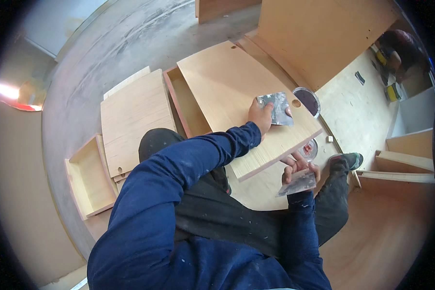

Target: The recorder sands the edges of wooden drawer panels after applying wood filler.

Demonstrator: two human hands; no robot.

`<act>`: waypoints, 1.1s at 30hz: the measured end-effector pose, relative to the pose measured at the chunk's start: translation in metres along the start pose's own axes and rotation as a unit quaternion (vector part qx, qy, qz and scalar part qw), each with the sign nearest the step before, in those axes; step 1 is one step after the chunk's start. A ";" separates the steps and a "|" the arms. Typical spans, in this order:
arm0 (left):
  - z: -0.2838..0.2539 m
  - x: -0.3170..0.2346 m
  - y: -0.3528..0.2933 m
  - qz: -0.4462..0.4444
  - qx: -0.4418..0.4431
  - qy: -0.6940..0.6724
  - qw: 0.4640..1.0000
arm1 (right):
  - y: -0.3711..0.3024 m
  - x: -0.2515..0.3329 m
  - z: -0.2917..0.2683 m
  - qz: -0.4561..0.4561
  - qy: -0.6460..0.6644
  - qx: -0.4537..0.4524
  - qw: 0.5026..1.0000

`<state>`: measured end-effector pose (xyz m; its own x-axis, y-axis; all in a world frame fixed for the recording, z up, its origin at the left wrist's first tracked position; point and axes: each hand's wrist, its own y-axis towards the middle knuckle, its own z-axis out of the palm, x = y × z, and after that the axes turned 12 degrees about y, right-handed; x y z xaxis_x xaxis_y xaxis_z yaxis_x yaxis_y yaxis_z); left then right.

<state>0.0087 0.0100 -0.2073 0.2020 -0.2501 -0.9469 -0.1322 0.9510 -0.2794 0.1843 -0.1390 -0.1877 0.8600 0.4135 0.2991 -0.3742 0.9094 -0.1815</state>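
Observation:
My left hand (261, 117) is closed on a flat, smeared metal scraper (281, 116), held over a light wooden panel (222, 82) near its right end. The panel has a round hole (296, 103) close to that end and rests tilted across an open wooden drawer box (187, 104). Below the panel's near right edge, my right hand (289, 166) grips a second flat scraper (299, 183), its blade pointing to the lower left. Just beyond that hand lies a clear round container (308, 149) with reddish paste. A round tub (308, 99) stands partly behind the panel.
Stacked wooden panels (135, 121) and another drawer box (89, 176) lie to the left. A large upright board (324, 38) stands at the far side. Cabinet parts (401, 164) are at the right. Another person (406, 50) crouches at the far right near yellow-and-black containers (394, 92).

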 end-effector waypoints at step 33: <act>-0.134 -0.216 -0.025 0.195 0.061 -0.237 0.950 | 0.029 -0.013 0.144 -0.047 -0.063 0.038 0.996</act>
<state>-0.1617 0.0158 -0.0176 0.5786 0.2086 -0.7885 -0.1790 0.9757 0.1268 0.1125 -0.1118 -0.0617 0.8439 0.3237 0.4278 -0.3231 0.9433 -0.0764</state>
